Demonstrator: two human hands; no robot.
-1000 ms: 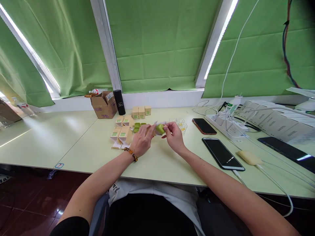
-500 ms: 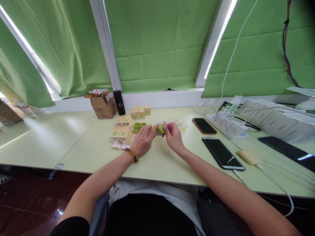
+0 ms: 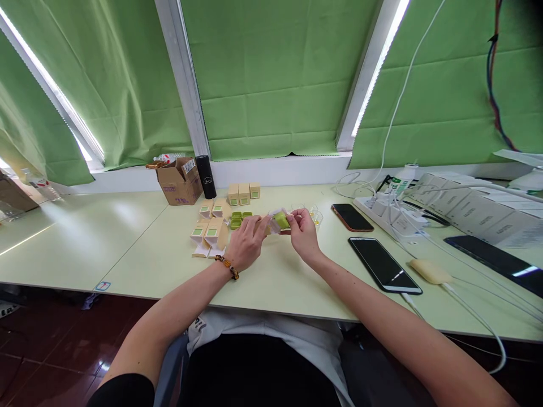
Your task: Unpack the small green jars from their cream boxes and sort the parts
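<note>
Half curled, the left hand [image 3: 246, 242] appears to hold a carton [image 3: 268, 228], while the right hand [image 3: 303, 233] pinches a green case [image 3: 280, 219] at the carton's mouth, thumb and fingertips nearly together. That case looks light, stiff and smooth, so its sides seem the safest hold. Farther off stands a black bottle [image 3: 206, 177].

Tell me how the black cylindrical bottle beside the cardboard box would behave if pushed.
The black cylindrical bottle would probably tip if pushed near its top, being tall and narrow. Its round sides suggest it could roll once down; its straight walls look stiff.
</note>
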